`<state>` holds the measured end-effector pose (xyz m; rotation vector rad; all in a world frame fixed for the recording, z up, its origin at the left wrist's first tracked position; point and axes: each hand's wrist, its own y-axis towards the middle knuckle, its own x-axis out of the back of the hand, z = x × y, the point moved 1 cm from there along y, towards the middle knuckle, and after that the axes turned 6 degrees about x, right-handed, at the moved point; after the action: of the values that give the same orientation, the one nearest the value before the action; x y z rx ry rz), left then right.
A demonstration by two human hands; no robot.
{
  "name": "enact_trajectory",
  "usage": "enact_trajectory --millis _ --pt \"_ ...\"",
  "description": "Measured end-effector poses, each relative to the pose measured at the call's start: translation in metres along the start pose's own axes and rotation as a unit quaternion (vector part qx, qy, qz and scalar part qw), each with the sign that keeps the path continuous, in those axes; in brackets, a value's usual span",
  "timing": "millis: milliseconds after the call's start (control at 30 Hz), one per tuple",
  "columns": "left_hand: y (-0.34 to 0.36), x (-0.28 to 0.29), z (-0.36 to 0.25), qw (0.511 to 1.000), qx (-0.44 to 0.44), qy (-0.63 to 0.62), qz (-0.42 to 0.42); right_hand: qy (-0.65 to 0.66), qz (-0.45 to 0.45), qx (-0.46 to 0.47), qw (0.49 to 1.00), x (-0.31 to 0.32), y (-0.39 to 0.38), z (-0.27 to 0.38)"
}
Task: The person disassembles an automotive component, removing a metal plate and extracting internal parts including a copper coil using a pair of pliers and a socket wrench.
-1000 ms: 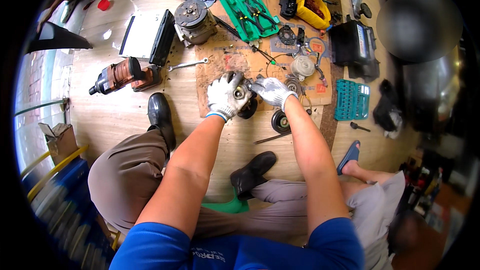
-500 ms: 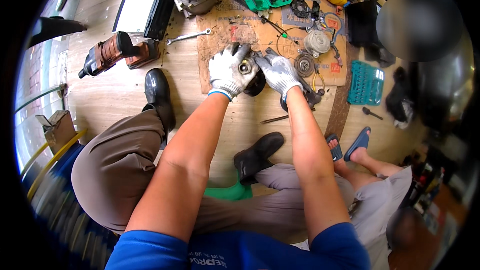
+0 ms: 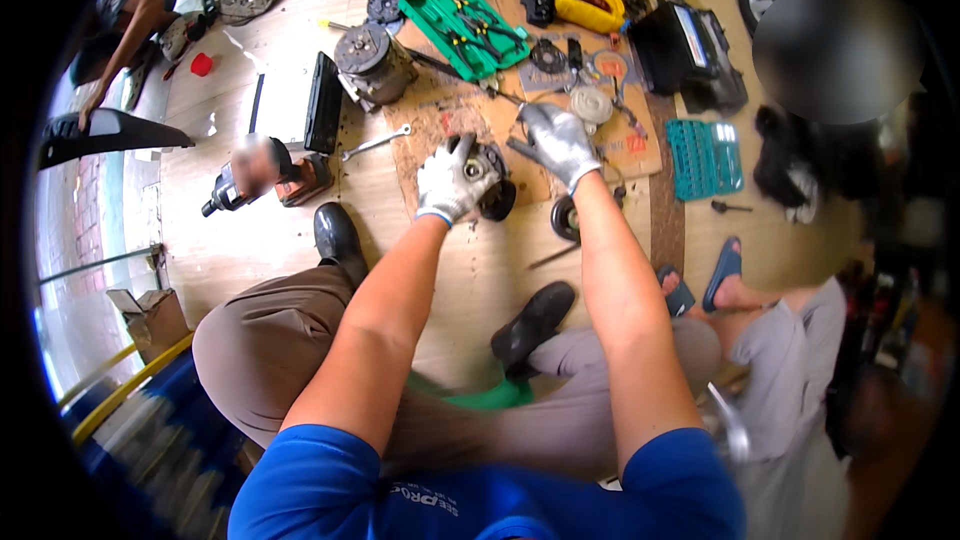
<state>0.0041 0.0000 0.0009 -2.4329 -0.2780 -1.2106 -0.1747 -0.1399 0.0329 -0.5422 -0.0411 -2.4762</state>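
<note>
- The left forearm (image 3: 400,285) reaches forward and slants inward, elbow slightly bent.
- The left hand (image 3: 455,183), gloved, has its back turned up and its fingers (image 3: 457,148) curled in a grip.
- The right forearm (image 3: 618,260) reaches forward, leaning inward toward the wrist (image 3: 584,182).
- The right hand (image 3: 558,145), also gloved, is apart from the left, thumb and fingers spread.

A pale floor (image 3: 235,265) is crossed by a dark brown strip (image 3: 667,225) and lit brightly beside the glass panel (image 3: 110,180) at left.
</note>
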Motion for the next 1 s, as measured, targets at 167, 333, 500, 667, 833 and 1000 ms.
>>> enact_trajectory --millis 167,333,500,667,833,1000 --pt "0.035 0.035 0.016 0.968 -0.082 -0.056 0.231 0.095 -0.062 -0.207 0.972 -0.031 -0.099 -0.013" --pt "0.038 0.021 0.009 0.968 -0.173 0.022 0.181 0.105 0.031 -0.309 0.945 -0.098 -0.164 -0.018" --pt "0.024 0.007 0.004 0.988 -0.119 -0.031 0.093 -0.068 0.102 -0.229 0.966 -0.114 -0.168 -0.019" --pt "-0.010 -0.016 -0.013 0.993 0.109 -0.029 -0.029 -0.036 0.030 -0.233 0.971 -0.101 -0.149 -0.024" --pt "0.021 0.018 -0.002 0.980 0.104 0.003 0.169 0.048 -0.006 -0.210 0.976 -0.081 -0.147 -0.021" --pt "0.034 0.051 0.022 0.952 -0.057 -0.210 0.216 0.050 0.017 -0.154 0.987 -0.085 -0.143 -0.007"
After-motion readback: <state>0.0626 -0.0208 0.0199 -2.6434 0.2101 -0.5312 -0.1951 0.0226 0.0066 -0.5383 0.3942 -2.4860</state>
